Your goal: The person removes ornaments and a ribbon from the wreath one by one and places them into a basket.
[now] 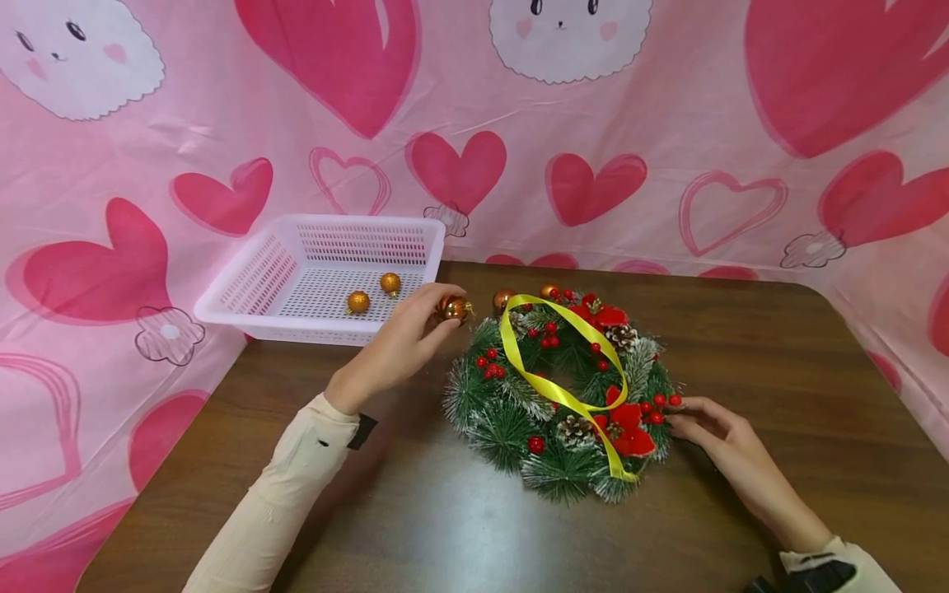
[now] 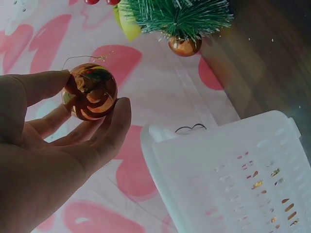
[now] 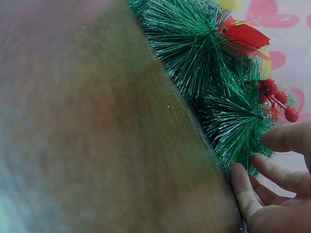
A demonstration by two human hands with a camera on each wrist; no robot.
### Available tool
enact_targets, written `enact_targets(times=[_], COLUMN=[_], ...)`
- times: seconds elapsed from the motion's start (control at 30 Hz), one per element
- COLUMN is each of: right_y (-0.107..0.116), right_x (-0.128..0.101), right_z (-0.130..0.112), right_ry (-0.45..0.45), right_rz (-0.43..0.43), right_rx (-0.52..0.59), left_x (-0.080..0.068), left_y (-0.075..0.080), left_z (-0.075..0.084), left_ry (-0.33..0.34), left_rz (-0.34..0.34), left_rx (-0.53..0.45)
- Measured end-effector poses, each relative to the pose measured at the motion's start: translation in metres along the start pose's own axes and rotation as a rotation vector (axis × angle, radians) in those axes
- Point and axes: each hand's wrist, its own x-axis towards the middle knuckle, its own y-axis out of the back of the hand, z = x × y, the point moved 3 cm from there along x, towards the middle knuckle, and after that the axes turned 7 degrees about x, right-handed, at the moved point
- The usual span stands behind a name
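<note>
In the head view my left hand (image 1: 406, 336) is above the table between the basket and the wreath. Its thumb and fingers pinch a shiny copper Christmas ball (image 2: 90, 92), which has a thin gold thread loop. My right hand (image 1: 722, 445) is at the right edge of the Christmas wreath (image 1: 504, 428), its thumb and fingertips around the outer green needles (image 3: 238, 131). The wreath lies on the table, dressed with red berries, red flowers and pine cones. A yellow ribbon (image 1: 556, 394) trails loosely across it.
A white perforated basket (image 1: 319, 324) stands at the back left with two gold glitter balls (image 1: 358, 302) inside. Behind the wreath sit a copper ball (image 1: 503, 300) and a gold ball (image 1: 549, 291). A pink heart-patterned cloth (image 1: 652, 107) hangs around the brown table (image 1: 778, 362).
</note>
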Motion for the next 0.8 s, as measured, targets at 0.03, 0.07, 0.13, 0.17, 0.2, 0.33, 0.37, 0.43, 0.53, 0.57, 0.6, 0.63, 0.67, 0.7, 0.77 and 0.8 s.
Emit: enact_targets(times=[0.03,0.07,0.13,0.17,0.2,0.33,0.37,0.43,0.53,0.57,0.6,0.63,0.67,0.7,0.77,0.8], right_y=[0.0,0.0,0.0,0.0,0.0,0.0,0.0,0.0,-0.001,-0.001,-0.001,-0.001,-0.001,-0.001,-0.001,-0.001], right_x=[0.0,0.0,0.0,0.0,0.0,0.0,0.0,0.0,0.0,0.0,0.0,0.0,0.0,0.0,0.0,0.0], right_z=[0.0,0.0,0.0,0.0,0.0,0.0,0.0,0.0,0.0,0.0,0.0,0.0,0.0,0.0,0.0,0.0], right_ry=[0.0,-0.001,0.001,0.002,0.002,0.001,-0.001,-0.003,-0.004,-0.004,-0.004,-0.004,-0.003,-0.003,-0.002,-0.002], right_rz=[0.001,0.001,0.001,0.001,0.002,0.001,0.001,0.0,0.0,-0.001,-0.001,0.0,0.001,0.001,0.004,0.006], right_rx=[-0.001,0.0,0.001,0.002,0.004,0.004,0.005,0.003,0.006,0.006,0.005,0.005,0.006,0.004,0.0,0.0], left_x=[0.0,0.0,0.001,0.001,0.001,0.0,0.0,0.0,0.0,0.0,0.0,0.0,0.0,-0.001,-0.001,-0.001], left_y=[0.001,0.002,0.005,0.006,0.007,0.012,0.013,0.015,0.018,0.019,0.021,0.022,0.024,0.025,0.028,0.03], left_z=[0.0,0.0,-0.001,-0.001,-0.001,-0.002,-0.002,-0.003,-0.003,-0.003,-0.003,-0.004,-0.005,-0.005,-0.007,-0.007], left_ry=[0.004,0.006,0.005,0.008,0.01,0.015,0.015,0.008,-0.004,-0.004,-0.001,0.003,0.006,0.012,0.022,0.024], left_rz=[0.002,0.004,0.015,0.017,0.021,0.039,0.045,0.057,0.075,0.08,0.084,0.089,0.093,0.095,0.1,0.104], left_rx=[-0.002,-0.002,0.006,0.007,0.008,0.013,0.007,0.0,0.006,0.011,0.017,0.026,0.033,0.035,0.038,0.039])
